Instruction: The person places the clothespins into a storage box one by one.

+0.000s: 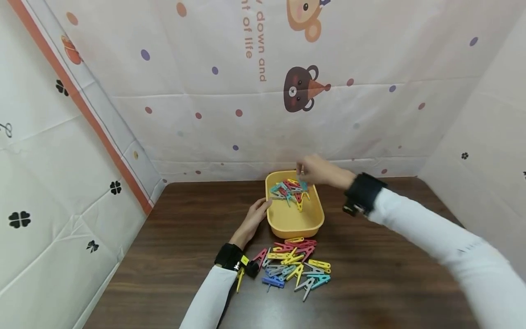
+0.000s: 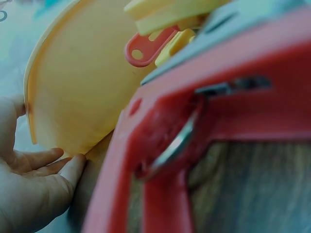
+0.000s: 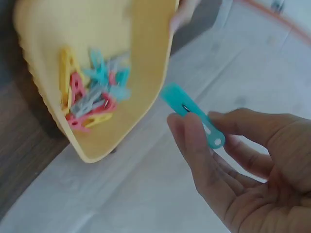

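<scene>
Tabletop: a dark brown wood-grain table (image 1: 378, 256), glossier at its near edge.
Far wall: a white printed sheet (image 1: 246, 132) with scattered dots in red, purple and orange, and a brown bear print (image 1: 292, 80) lying sideways in an orange party hat.
Left wall: a white sheet (image 1: 45, 173) with black clover prints, bordered by an orange stripe (image 1: 88, 112).
Right wall: a paler sheet (image 1: 485, 119) with small clovers.
Lettering: orange-brown print (image 1: 261, 48) on the far sheet, turned sideways and cut off by the upper edge; "down and" and "of life" can be read.
Yellow tub: an open plastic tub (image 1: 292, 221) at the far middle of the table, with red, yellow, teal and grey clothespins (image 1: 287, 191) heaped toward its far end.
Loose pile: more clothespins (image 1: 278, 256), some blue, on the table just near of the tub.
Left hand: the left hand (image 1: 251, 219) grips the tub's left rim, arm reaching from the near side, a black wrist strap (image 1: 228, 256) over a white sleeve.
Right hand: the right hand (image 1: 322, 170), arm stretched in from the near right, pinches one teal clothespin (image 3: 177, 99) between thumb and fingers, above the tub's far right part.
</scene>
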Available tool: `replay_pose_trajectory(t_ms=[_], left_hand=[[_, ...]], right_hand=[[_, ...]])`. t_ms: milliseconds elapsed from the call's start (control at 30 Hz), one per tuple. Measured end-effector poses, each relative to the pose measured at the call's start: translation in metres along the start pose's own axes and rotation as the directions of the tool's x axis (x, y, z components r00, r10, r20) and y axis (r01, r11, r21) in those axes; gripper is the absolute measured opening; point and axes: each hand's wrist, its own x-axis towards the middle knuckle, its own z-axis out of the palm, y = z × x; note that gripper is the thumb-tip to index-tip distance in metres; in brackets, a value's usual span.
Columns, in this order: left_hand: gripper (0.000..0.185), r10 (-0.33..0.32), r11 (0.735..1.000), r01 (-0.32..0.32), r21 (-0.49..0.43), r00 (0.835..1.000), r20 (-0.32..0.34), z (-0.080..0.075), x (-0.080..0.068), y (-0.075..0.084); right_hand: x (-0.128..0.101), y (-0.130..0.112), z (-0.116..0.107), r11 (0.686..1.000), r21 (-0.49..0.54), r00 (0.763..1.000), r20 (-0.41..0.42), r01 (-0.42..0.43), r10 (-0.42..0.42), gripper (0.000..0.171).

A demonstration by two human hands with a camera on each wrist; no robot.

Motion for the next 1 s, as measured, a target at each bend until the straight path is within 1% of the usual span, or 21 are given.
replay_pose_trajectory(t_ms=[67,100,200,267,300,367,400,433,467,533,567,633,667,700,767,800,833,900,933,967,1000], left_hand=[[0.062,0.004,1.0,-0.004,-0.005,1.0,-0.003,-0.001,0.0,0.0],[0.062,0.008,1.0,-0.008,-0.005,1.0,-0.005,-0.001,0.0,-0.001],[0.062,0.013,1.0,-0.013,-0.012,1.0,-0.01,0.002,-0.001,-0.002],[0.061,0.014,1.0,-0.014,-0.019,1.0,-0.012,0.004,-0.001,-0.003],[0.06,0.014,1.0,-0.014,-0.021,1.0,-0.01,0.006,-0.001,-0.003],[0.06,0.019,1.0,-0.019,-0.019,1.0,-0.011,0.008,-0.001,-0.003],[0.06,0.02,1.0,-0.02,-0.021,1.0,-0.015,0.009,-0.001,-0.002],[0.06,0.017,1.0,-0.018,-0.025,1.0,-0.02,0.01,-0.001,-0.002],[0.06,0.015,1.0,-0.016,-0.026,1.0,-0.026,0.01,-0.001,-0.001],[0.061,0.015,1.0,-0.016,-0.022,0.999,-0.039,0.009,-0.001,-0.001],[0.061,0.011,1.0,-0.012,-0.024,0.999,-0.046,0.008,-0.001,-0.001],[0.062,0.005,0.999,-0.007,-0.033,0.998,-0.055,0.006,-0.001,-0.001],[0.062,0.009,0.999,-0.011,-0.034,0.998,-0.056,0.005,-0.001,-0.001],[0.062,0.01,0.999,-0.012,-0.032,0.998,-0.057,0.005,0.0,-0.001],[0.061,0.008,0.999,-0.011,-0.038,0.998,-0.056,0.004,-0.001,-0.001],[0.061,0.007,0.999,-0.01,-0.038,0.998,-0.055,0.004,-0.001,-0.001],[0.061,0.006,0.999,-0.008,-0.036,0.999,-0.053,0.004,-0.001,-0.001],[0.06,0.004,1.0,-0.005,-0.025,0.999,-0.049,0.004,-0.002,-0.002],[0.06,0.004,1.0,-0.005,-0.023,0.999,-0.047,0.004,-0.002,-0.002],[0.06,0.006,1.0,-0.007,-0.02,0.999,-0.048,0.003,-0.003,-0.002],[0.06,0.009,1.0,-0.01,-0.018,0.999,-0.051,0.002,-0.003,-0.002]], right_hand=[[0.026,0.006,0.003,0.992,0.028,0.991,0.065,-0.122,0.12,0.005],[0.037,0.01,0.007,0.982,0.047,0.98,0.093,-0.183,0.178,0.006],[0.066,0.032,0.029,0.933,0.08,0.928,0.164,-0.351,0.335,0.015],[0.081,0.054,0.051,0.892,0.128,0.893,0.198,-0.433,0.405,0.017],[0.085,0.06,0.06,0.87,0.126,0.87,0.211,-0.476,0.446,0.019],[0.092,0.067,0.076,0.848,0.072,0.838,0.218,-0.525,0.501,0.016],[0.094,0.065,0.08,0.842,0.036,0.828,0.207,-0.538,0.521,0.015],[0.096,0.066,0.085,0.843,0.009,0.827,0.2,-0.538,0.525,0.011],[0.096,0.06,0.087,0.838,-0.037,0.821,0.182,-0.544,0.541,0.009],[0.098,0.055,0.09,0.843,-0.1,0.828,0.16,-0.528,0.537,0.011],[0.097,0.054,0.091,0.844,-0.101,0.831,0.15,-0.526,0.536,0.01],[0.097,0.055,0.09,0.852,-0.102,0.837,0.161,-0.513,0.523,0.011],[0.095,0.054,0.088,0.857,-0.097,0.84,0.17,-0.506,0.515,0.016],[0.092,0.055,0.085,0.877,-0.065,0.859,0.178,-0.476,0.479,0.024],[0.085,0.051,0.074,0.895,-0.041,0.873,0.205,-0.445,0.443,0.034],[0.08,0.049,0.068,0.911,-0.038,0.887,0.217,-0.41,0.408,0.036],[0.073,0.045,0.06,0.927,-0.054,0.904,0.209,-0.37,0.373,0.034],[0.055,0.035,0.042,0.964,-0.088,0.951,0.166,-0.251,0.263,0.027],[0.045,0.029,0.034,0.97,-0.136,0.966,0.136,-0.201,0.22,0.021],[0.032,0.025,0.028,0.977,-0.176,0.987,0.085,-0.121,0.138,0.015],[0.017,0.02,0.023,0.974,-0.221,0.998,0.04,-0.048,0.058,0.012]])
